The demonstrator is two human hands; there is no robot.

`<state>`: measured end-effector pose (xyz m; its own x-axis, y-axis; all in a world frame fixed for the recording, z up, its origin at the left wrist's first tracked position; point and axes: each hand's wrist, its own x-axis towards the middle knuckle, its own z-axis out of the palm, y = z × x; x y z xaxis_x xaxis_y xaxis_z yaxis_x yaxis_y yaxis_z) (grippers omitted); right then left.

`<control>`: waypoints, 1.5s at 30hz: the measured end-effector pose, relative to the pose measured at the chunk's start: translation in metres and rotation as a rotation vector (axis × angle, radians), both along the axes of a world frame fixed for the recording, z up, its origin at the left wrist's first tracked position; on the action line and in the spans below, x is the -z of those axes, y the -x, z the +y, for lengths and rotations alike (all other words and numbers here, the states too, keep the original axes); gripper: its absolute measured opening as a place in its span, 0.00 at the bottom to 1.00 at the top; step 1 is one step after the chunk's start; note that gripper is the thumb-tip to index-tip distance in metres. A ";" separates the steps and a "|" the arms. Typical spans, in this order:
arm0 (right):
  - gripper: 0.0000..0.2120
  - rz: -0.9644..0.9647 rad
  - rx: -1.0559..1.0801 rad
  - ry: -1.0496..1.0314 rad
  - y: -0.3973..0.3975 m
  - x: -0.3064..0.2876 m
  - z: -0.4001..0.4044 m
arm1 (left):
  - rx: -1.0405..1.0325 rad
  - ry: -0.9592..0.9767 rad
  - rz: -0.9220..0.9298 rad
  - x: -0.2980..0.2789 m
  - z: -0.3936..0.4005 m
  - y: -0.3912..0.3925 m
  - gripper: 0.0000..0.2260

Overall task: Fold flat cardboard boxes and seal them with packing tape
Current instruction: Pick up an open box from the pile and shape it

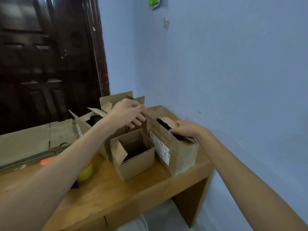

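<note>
Flattened cardboard sheets (pixel 33 140) lie at the far left of my wooden surface (pixel 150 185), with a yellow tape roll (pixel 85 172) beside them. My left hand (pixel 128 114) pinches the upright flap of the labelled box (pixel 176 152) between curled fingers. In front of that hand stands a small open box (pixel 135 162). My right hand (pixel 186 129) curls over the labelled box's top edge, pressing a flap down.

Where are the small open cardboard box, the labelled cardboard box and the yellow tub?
small open cardboard box (pixel 136 165), head view, on its front wall.
cardboard box with the white label (pixel 181 157), head view, on its bare side wall.
yellow round tub (pixel 85 172), head view, on its side below the left forearm.
</note>
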<state>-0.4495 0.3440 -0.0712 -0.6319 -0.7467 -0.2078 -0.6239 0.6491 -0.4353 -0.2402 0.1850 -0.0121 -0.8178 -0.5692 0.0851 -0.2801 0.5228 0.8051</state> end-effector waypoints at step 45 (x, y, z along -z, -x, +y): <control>0.13 0.488 -0.866 0.107 -0.287 0.056 -0.385 | -0.606 0.478 -0.171 0.185 -0.287 -0.344 0.16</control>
<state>-0.1620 -0.0411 -0.1271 0.1405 -0.9898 0.0250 -0.9893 -0.1414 -0.0353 0.1034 -0.1021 -0.1969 -0.4010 -0.8531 0.3339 -0.7263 0.5182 0.4517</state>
